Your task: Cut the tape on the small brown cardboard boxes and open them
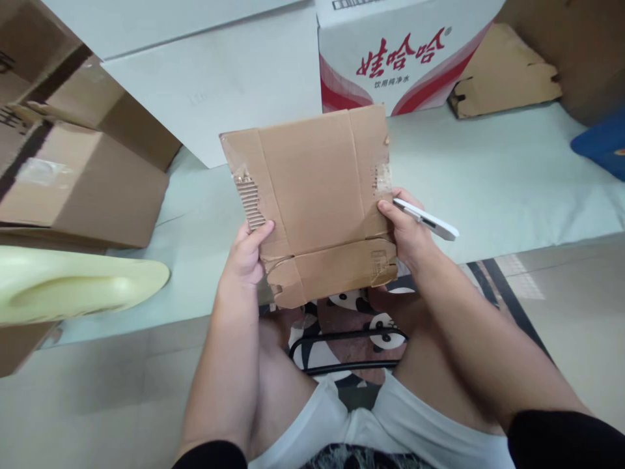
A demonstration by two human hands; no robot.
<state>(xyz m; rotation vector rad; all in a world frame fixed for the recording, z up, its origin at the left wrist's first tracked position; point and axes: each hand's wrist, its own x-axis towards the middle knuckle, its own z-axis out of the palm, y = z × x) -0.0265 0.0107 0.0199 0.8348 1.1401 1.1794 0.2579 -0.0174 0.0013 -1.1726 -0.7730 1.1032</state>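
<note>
Between my two hands is a flat brown cardboard piece point(312, 182), creased, with torn lower corners and a ripped patch of bare corrugation on its left edge. My left hand point(249, 251) grips that left edge, thumb on top. On the opposite edge, my right hand point(407, 225) pinches the cardboard with its thumb in front. A white utility knife point(430, 220) is also in my right hand and sticks out to the right; I cannot make out whether its blade is out. The fingers behind the cardboard are mostly hidden.
Pale green cloth point(488, 176) covers the surface ahead. White boxes point(219, 91) and a red-lettered carton point(390, 58) stand behind the cardboard. Brown cartons point(83, 182) and a pale yellow curved object point(83, 286) are at left. Another cardboard piece point(508, 75) and a blue item point(603, 146) are at right.
</note>
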